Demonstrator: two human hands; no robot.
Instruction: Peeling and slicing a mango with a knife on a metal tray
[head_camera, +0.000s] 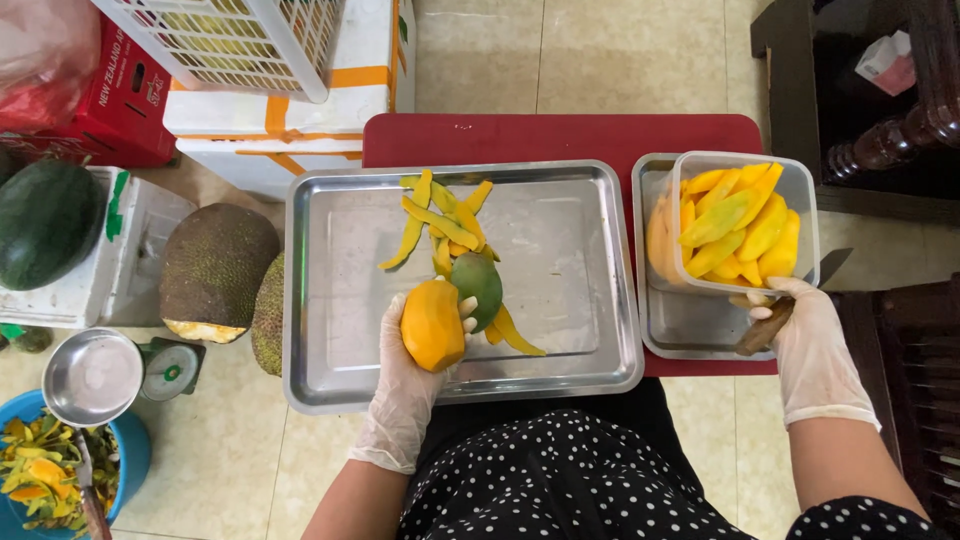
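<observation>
My left hand grips a half-peeled mango over the tray; my right hand clasps a knife.

Bright, even daylight fills the room; soft glare sits on the steel tray (shadows faint), edges slightly bowed, focus sharp.

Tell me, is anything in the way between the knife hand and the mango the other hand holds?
Nothing visible. The right hand with the knife is at the small tray; only bare large tray separates it from the peeled mango in the left hand.
</observation>
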